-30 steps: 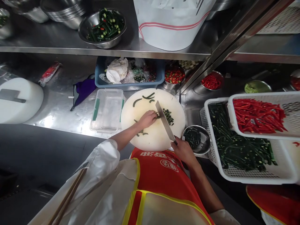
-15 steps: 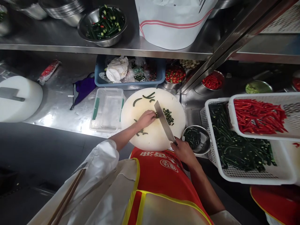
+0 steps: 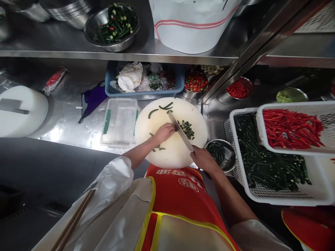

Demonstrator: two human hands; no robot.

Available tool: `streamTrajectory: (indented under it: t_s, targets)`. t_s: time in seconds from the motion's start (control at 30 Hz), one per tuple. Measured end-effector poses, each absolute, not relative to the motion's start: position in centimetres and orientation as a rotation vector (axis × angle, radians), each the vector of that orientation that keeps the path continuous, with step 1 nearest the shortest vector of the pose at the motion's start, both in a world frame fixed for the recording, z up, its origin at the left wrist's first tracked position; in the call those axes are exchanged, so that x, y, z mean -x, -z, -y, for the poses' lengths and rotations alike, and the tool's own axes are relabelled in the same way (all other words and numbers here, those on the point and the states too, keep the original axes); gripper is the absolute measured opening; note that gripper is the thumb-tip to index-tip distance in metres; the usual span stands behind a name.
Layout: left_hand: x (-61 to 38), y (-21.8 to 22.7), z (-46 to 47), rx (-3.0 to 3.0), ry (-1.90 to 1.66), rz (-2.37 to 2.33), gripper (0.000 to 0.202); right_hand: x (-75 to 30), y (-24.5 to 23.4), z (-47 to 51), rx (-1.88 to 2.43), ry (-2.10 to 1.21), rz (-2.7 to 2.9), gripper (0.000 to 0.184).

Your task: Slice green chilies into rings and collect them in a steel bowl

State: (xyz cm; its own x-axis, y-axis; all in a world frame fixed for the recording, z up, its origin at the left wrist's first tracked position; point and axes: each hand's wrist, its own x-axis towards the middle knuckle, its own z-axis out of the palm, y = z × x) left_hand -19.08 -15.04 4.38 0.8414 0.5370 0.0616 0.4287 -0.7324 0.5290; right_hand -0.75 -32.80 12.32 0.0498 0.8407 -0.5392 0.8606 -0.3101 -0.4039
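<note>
Head view: the knife [image 3: 182,133] is gripped by the closed right hand [image 3: 202,157] and slanted over the board [image 3: 170,155], where green strips [image 3: 176,128] are pinned by the left hand [image 3: 164,133] (fingers bent).

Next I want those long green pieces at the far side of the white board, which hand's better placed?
Probably your left hand: it is nearer those green pieces, though it seems to hold others beside the knife. Your right hand is farther off and grips that knife.
</note>
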Motion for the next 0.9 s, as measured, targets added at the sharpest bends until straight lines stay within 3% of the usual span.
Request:
streamTrajectory:
  t_s: [0.13, 0.37, 0.53, 0.77, 0.9]
  targets:
    - [19.0, -4.9, 15.5, -2.573, -0.249, -0.757, 0.025, 0.5, -11.5, 32.7, -2.293, 1.156, -1.86, 0.026]
    - [17.7, -5.6, 16.2, -2.113, -0.265, -1.359, 0.02, -1.4, -11.6, 38.1, -2.4, 1.398, -1.717, 0.022]
    - [19.0, -6.8, 14.3, -2.304, -0.082, -1.003, 0.027, -0.6, -10.6, 39.6, -2.54, 1.446, -1.699, 0.023]
    - [19.4, -8.3, 11.4, -2.746, 0.074, -0.211, 0.065, 0.2, -10.6, 39.7, -2.639, 1.536, -1.559, 0.022]
    - [18.4, -7.8, 11.4, -2.711, 0.118, -0.067, 0.063, 0.7, -11.0, 39.9, -2.632, 1.744, -1.46, 0.023]
